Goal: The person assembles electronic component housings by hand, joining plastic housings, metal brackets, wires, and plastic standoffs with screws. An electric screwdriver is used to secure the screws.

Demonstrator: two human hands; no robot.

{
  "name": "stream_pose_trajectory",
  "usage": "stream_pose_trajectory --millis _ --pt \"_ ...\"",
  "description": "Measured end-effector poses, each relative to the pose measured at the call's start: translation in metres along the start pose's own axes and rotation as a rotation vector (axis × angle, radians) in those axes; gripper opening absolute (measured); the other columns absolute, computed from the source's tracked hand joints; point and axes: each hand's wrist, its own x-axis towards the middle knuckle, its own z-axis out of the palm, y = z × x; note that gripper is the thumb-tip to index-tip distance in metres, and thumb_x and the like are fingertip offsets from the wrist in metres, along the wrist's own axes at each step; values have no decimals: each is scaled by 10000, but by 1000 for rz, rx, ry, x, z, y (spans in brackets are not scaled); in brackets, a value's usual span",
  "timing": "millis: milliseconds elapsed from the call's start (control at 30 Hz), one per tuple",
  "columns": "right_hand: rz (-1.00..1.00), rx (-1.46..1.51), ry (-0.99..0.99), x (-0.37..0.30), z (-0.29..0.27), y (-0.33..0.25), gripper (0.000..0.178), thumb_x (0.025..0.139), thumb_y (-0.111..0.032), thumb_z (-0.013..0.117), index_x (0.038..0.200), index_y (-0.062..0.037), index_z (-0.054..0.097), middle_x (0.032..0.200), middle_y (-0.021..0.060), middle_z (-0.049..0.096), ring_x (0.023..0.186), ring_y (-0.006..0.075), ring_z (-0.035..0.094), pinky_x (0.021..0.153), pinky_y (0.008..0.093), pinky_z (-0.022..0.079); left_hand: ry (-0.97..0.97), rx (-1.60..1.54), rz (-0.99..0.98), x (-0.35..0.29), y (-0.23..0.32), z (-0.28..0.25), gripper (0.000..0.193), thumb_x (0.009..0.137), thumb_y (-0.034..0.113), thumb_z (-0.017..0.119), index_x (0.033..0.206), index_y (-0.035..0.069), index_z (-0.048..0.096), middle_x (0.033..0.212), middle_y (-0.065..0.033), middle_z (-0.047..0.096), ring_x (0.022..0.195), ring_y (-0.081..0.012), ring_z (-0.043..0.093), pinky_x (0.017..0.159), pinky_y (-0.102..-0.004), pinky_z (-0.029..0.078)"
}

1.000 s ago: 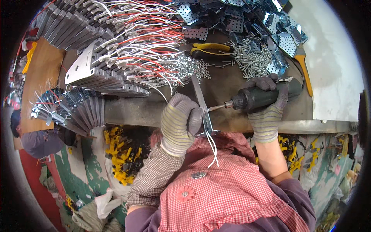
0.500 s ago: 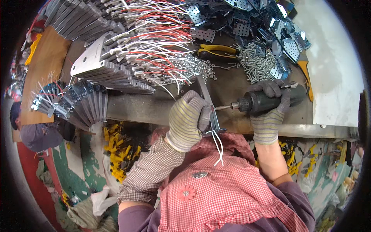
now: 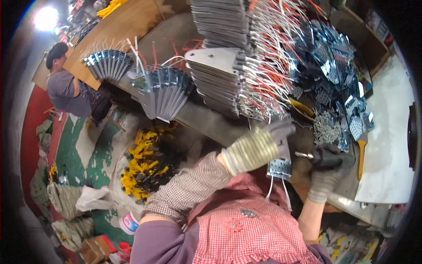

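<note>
My left hand [image 3: 257,148], in a striped glove with dark finger ends, reaches over the table; its fingers are stretched out, slightly blurred, and I see nothing between them. Under and beside it is a flat metal piece with a perforated bracket [image 3: 279,168] and two white wires hanging toward my apron. My gloved right hand [image 3: 329,169] is closed round a black power screwdriver [image 3: 324,155], its bit pointing left toward the metal piece. Past my left fingertips lie small nuts [image 3: 266,115]; beyond the screwdriver is a heap of screws [image 3: 326,128].
Stacked grey metal plates [image 3: 215,81] with white and red wires [image 3: 268,66] stand ahead. Perforated blue-silver brackets [image 3: 336,70] pile up at the right, near yellow-handled pliers [image 3: 301,108] and an orange-handled tool [image 3: 361,158]. Fanned wired pieces [image 3: 165,92] lie left. Another person [image 3: 66,88] sits far left.
My view has turned left. My left hand has left its grip on the metal piece and stretched forward; the screwdriver bit has drawn away from the piece.
</note>
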Motion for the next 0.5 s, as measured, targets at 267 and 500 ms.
stream_pose_trajectory --millis 267,500 --pt "8 -991 255 -24 10 -119 591 945 -224 687 1490 -87 504 1107 100 701 956 288 698 842 422 587 482 -1209 -284 -150 -27 -90 386 949 141 694 1305 1 637 1258 -145 683 1071 -228 705 890 -365 572" --pt "-174 -2712 724 -9 2 -120 750 938 -176 699 1629 -170 407 1329 248 664 1212 415 641 1043 493 502 877 463 -867 -125 -74 -188 518 898 313 809 1182 47 467 1014 -82 586 931 -233 616 780 -407 513"
